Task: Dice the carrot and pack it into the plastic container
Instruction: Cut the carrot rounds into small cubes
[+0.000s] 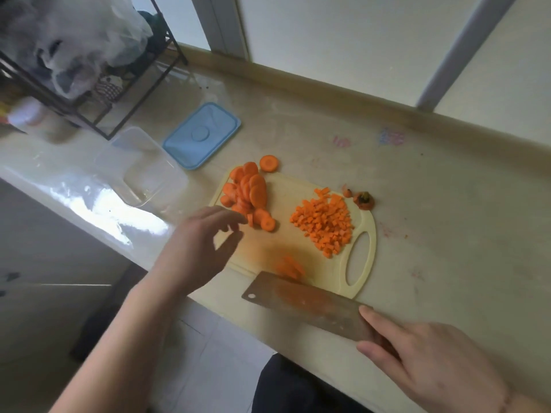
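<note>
A pale yellow cutting board (286, 201) lies on the counter. On its left is a heap of round carrot slices (249, 193), with one slice (269, 163) off the board's far edge. A pile of diced carrot (325, 222) lies on the right. A few blurred carrot slices (289, 268) sit near the board's front edge, beside a cleaver (310, 307). My right hand (426, 365) grips the cleaver at its handle end, index finger along the blade. My left hand (202, 245) hovers over the board's left side with relaxed fingers, holding nothing. The clear plastic container (143, 171) stands empty to the left.
The container's blue lid (202, 135) lies behind it on the counter. Carrot top and tail scraps (362, 199) sit by the board's right edge. A black wire rack (89, 84) with plastic bags stands at the back left. The counter's front edge runs diagonally below the board.
</note>
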Demonstrator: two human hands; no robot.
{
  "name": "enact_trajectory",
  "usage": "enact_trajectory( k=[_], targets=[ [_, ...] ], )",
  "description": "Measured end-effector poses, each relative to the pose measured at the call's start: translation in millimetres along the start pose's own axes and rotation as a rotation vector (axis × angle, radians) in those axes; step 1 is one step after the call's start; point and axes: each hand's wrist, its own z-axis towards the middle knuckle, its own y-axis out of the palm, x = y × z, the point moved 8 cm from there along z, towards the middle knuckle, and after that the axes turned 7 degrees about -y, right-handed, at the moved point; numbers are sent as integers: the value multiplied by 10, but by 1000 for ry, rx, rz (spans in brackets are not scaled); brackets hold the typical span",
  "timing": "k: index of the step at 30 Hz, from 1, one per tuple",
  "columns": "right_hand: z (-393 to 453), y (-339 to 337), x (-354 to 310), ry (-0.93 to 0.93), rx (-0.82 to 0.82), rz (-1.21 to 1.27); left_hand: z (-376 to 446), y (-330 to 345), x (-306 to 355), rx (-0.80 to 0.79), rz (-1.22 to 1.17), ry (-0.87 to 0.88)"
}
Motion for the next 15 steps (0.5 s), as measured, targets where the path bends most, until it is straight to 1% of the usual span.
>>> enact_trajectory(
  k=[1,2,4,5,8,10,12,15],
  targets=[
    [-92,-6,66,10,102,34,45,94,-9,-57,41,44],
    [-207,43,171,61,127,73,59,171,-54,-85,48,53],
    [-375,6,366,201,220,240,18,334,-115,-121,15,56],
    [-427,2,444,263,255,300,-31,450,-100,-163,10,80],
    [-530,-1,597,390,339,494,-176,828,54,-317,20,212],
    [-532,60,626,466,280,612,-211,992,91,-363,17,232],
    [-546,68,633,521,267,636,-216,1046,108,-338,14,232],
    [-539,67,623,523,261,628,-219,1020,146,-271,-22,211]
  ],
)
